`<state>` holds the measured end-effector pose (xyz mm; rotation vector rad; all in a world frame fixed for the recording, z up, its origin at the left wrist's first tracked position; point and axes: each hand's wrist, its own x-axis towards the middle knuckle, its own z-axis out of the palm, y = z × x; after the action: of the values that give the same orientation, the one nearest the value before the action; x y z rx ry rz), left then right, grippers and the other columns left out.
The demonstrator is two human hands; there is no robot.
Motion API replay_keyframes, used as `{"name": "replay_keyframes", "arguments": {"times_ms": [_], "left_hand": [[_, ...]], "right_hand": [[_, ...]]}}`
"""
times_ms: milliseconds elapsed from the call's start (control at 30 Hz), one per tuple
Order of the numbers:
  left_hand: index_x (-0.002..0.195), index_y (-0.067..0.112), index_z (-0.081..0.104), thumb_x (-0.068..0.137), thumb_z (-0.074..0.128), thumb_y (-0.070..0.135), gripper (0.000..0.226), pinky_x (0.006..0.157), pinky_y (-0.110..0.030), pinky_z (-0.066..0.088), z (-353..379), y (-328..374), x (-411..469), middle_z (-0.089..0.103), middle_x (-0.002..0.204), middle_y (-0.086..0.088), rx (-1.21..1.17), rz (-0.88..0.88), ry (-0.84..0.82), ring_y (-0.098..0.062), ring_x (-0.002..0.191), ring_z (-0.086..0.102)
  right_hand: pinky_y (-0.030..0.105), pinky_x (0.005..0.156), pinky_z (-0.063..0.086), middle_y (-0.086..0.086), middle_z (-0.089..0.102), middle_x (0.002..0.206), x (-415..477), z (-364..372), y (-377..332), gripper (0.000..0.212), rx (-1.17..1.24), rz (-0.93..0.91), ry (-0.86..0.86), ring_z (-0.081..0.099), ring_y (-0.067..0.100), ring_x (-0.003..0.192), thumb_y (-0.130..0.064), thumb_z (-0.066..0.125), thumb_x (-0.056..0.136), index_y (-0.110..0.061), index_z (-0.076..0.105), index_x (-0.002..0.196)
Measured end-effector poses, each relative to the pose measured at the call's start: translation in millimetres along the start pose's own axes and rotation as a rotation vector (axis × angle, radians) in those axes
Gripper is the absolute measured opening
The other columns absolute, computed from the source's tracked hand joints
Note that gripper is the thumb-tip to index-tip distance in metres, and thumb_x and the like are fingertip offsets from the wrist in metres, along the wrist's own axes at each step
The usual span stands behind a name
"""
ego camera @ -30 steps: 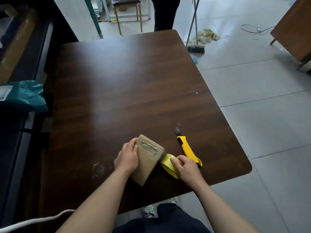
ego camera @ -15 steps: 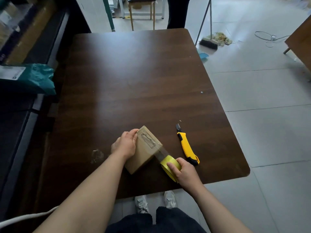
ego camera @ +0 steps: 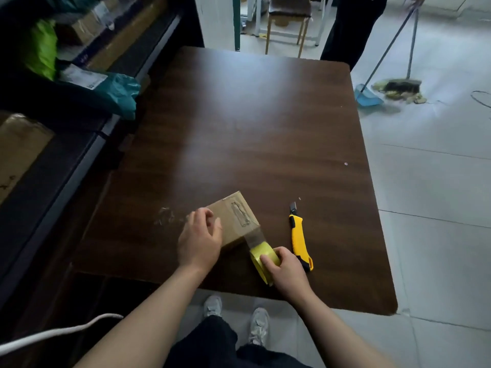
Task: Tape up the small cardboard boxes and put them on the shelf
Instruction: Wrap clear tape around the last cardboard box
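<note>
Cardboard box (ego camera: 237, 218) sits near the front edge of the dark wooden table (ego camera: 265, 123). The left hand (ego camera: 199, 241) lies over its left side, fingers loosely curled and blurred; I cannot tell whether it grips. The right hand (ego camera: 286, 270) clasps a yellow tape roll (ego camera: 258, 253), its strip (ego camera: 255, 237) stretched to the box. A yellow utility knife (ego camera: 300, 241) lies just beside the roll.

Dim and murky left of the fingers (ego camera: 204, 215), shelf (ego camera: 79, 155) nearly lost in shadow. Much brighter far beyond them and off to their right, floor (ego camera: 438, 181) washed pale. Soft sheen down the table (ego camera: 239, 115) ahead of the fingers. Motion smear on the left hand (ego camera: 199, 243); crisper on the right hand (ego camera: 287, 272) gripping the tape roll (ego camera: 256, 252). Straight lines bowing toward the frame edges.
</note>
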<state>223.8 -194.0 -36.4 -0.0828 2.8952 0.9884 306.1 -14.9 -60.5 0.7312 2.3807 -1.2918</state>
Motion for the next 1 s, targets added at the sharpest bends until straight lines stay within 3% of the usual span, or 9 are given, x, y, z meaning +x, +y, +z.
{"name": "replay_keyframes", "arguments": {"times_ms": [67,133,300,400,567,700,833,933,1000], "left_hand": [[0.081,0.021,0.057,0.093,0.054,0.041,0.023,0.066,-0.038,0.055,4,-1,-22,0.063,0.075,0.004,-0.017,-0.051,-0.127,-0.016,0.07,0.061],[0.073,0.021,0.059,0.088,0.058,0.048,0.032,0.065,-0.04,0.057,17,0,-35,0.066,0.068,0.004,-0.029,-0.157,-0.27,-0.017,0.064,0.064],[0.1,0.007,0.06,0.085,0.068,0.043,0.04,0.066,-0.039,0.061,54,15,-34,0.07,0.09,-0.011,-0.507,-0.573,-0.416,-0.021,0.072,0.07],[0.117,0.004,0.051,0.083,0.075,0.031,0.049,0.061,-0.035,0.059,68,20,-31,0.064,0.109,-0.015,-0.712,-0.718,-0.424,-0.026,0.088,0.069],[0.127,0.008,0.046,0.083,0.072,0.006,0.051,0.075,-0.042,0.058,76,22,-32,0.056,0.123,-0.017,-0.894,-0.797,-0.376,-0.034,0.107,0.061],[0.132,0.004,0.046,0.085,0.068,-0.002,0.052,0.081,-0.043,0.056,77,20,-28,0.052,0.127,-0.009,-0.957,-0.785,-0.347,-0.032,0.115,0.056],[0.12,0.009,0.051,0.085,0.064,-0.007,0.041,0.077,-0.038,0.056,76,19,-21,0.058,0.11,-0.003,-0.982,-0.761,-0.337,-0.025,0.106,0.059],[0.115,0.012,0.053,0.086,0.061,-0.008,0.037,0.07,-0.033,0.053,76,17,-16,0.058,0.112,-0.003,-0.965,-0.758,-0.345,-0.026,0.108,0.059],[0.111,0.012,0.057,0.085,0.061,-0.004,0.031,0.078,-0.038,0.053,79,16,-12,0.061,0.108,-0.005,-0.921,-0.758,-0.347,-0.027,0.106,0.059]], "right_hand": [[0.028,0.072,0.044,-0.009,0.059,0.087,1,1,0,0.019,0.005,0.004,0.002,0.056,0.011,0.084,-0.036,0.06,0.093,-0.02,0.057,0.102],[0.028,0.073,0.045,-0.01,0.058,0.085,2,2,1,0.02,0.014,0.005,0.002,0.057,0.011,0.084,-0.036,0.061,0.093,-0.019,0.058,0.103],[0.025,0.068,0.043,-0.008,0.061,0.088,4,-2,1,0.025,-0.007,-0.006,-0.03,0.058,0.011,0.084,-0.033,0.061,0.092,-0.014,0.062,0.108],[0.029,0.078,0.05,-0.005,0.067,0.096,10,-10,3,0.03,-0.069,-0.012,-0.065,0.062,0.014,0.092,-0.037,0.066,0.087,-0.015,0.066,0.108],[0.038,0.093,0.045,0.011,0.056,0.119,33,-36,10,0.037,-0.226,0.029,0.213,0.053,0.029,0.112,-0.037,0.06,0.089,-0.017,0.058,0.119],[0.043,0.099,0.042,0.013,0.047,0.13,57,-43,21,0.054,-0.372,0.133,0.116,0.046,0.033,0.122,-0.039,0.065,0.087,-0.015,0.044,0.131],[0.045,0.095,0.047,0.012,0.048,0.13,66,-46,27,0.064,-0.411,0.145,0.037,0.051,0.033,0.118,-0.027,0.073,0.082,-0.019,0.034,0.133],[0.044,0.091,0.048,0.015,0.05,0.126,68,-54,20,0.064,-0.332,0.149,-0.024,0.054,0.035,0.111,-0.017,0.062,0.084,-0.02,0.027,0.137],[0.042,0.089,0.047,0.016,0.054,0.12,65,-64,12,0.052,-0.21,0.117,0.011,0.054,0.036,0.106,-0.014,0.05,0.088,-0.02,0.031,0.136]]}}
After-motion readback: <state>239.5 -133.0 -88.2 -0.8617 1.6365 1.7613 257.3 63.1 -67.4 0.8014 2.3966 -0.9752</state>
